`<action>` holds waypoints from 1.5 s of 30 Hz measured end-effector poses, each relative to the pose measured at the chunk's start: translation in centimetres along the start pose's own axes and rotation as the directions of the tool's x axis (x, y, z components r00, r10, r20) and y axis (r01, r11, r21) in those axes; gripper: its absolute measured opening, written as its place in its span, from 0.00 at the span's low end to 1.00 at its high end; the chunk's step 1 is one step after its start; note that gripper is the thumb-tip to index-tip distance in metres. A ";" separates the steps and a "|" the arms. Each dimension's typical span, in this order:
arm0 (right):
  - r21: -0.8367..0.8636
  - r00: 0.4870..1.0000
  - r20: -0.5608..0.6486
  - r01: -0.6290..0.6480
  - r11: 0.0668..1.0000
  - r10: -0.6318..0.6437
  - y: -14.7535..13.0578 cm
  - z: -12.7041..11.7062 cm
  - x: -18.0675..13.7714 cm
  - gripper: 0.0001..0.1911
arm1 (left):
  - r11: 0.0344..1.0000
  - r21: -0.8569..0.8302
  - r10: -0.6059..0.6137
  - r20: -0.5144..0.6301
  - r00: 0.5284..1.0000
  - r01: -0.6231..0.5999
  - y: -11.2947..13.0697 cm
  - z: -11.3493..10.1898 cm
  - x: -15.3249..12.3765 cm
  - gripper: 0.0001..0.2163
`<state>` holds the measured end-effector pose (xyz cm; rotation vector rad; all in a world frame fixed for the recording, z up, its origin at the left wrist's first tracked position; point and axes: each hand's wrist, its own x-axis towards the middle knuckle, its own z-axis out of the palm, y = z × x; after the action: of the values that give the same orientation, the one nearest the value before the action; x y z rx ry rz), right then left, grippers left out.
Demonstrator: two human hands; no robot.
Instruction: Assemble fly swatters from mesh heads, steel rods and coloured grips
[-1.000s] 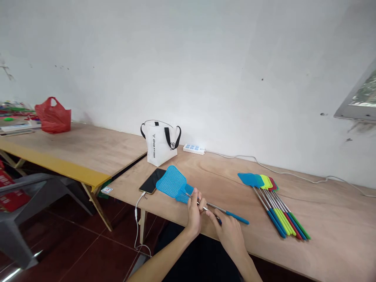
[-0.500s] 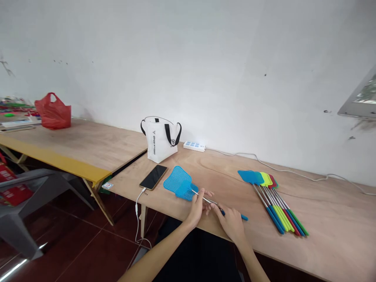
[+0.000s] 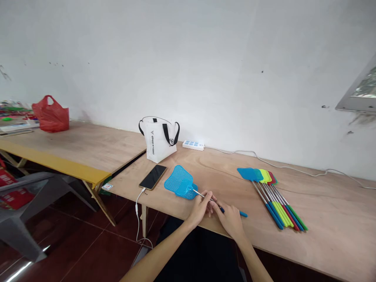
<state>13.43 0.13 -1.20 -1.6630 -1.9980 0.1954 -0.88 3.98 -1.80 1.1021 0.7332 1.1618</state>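
Blue mesh fly swatter heads (image 3: 179, 180) lie overlapped on the table, two as far as I can make out. A thin metal shaft (image 3: 199, 193) runs from them to the right, into my hands. My left hand (image 3: 199, 208) is closed around the shaft, its fingertips close to the other hand. My right hand (image 3: 230, 220) is closed over the handle part; a dark blue piece shows by its fingers, and a blue grip end (image 3: 243, 214) sticks out beyond it. To the right lies a fanned row of several fly swatters (image 3: 264, 176) with blue, yellow-green, red and green grips.
A phone (image 3: 152, 177) on a white charging cable (image 3: 136, 209) lies left of the swatters. Behind stand a white bag (image 3: 157, 143) with black straps and a power strip (image 3: 193, 145), its cord along the wall. A red plastic bag (image 3: 52, 115) sits on the left table.
My left hand has slid slightly right along the shaft, closer to my right hand, and its fingers have drawn in. The camera view has shifted a little.
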 end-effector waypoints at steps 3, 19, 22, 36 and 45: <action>0.021 1.000 -0.008 0.002 1.000 -0.002 0.1 0.0 0.0 0.26 | 0.998 0.062 0.008 0.070 0.998 -0.012 0.2 -0.2 -0.1 0.25; 0.270 0.987 0.104 0.086 0.959 -0.118 1.1 -2.2 0.7 0.15 | 0.995 0.098 -0.029 0.147 0.989 0.015 0.4 -0.4 -0.4 0.25; 0.314 0.997 0.008 0.070 0.947 -0.077 2.1 -2.9 0.9 0.14 | 0.978 0.209 -0.054 0.221 0.974 0.006 0.7 -0.2 -1.0 0.24; -0.092 0.986 -0.091 0.132 0.987 -0.141 3.3 -1.1 1.2 0.16 | 0.885 0.449 -0.047 0.355 0.934 -0.126 1.5 0.3 -1.7 0.22; -0.132 0.977 0.034 0.214 0.968 -0.211 2.4 -2.4 0.8 0.18 | 0.841 0.508 -0.039 0.399 0.916 -0.185 1.8 0.3 -1.9 0.21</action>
<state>16.56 0.88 0.03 -1.5154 -2.2294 -0.0015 -1.72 2.10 -0.19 1.7963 0.7147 0.7602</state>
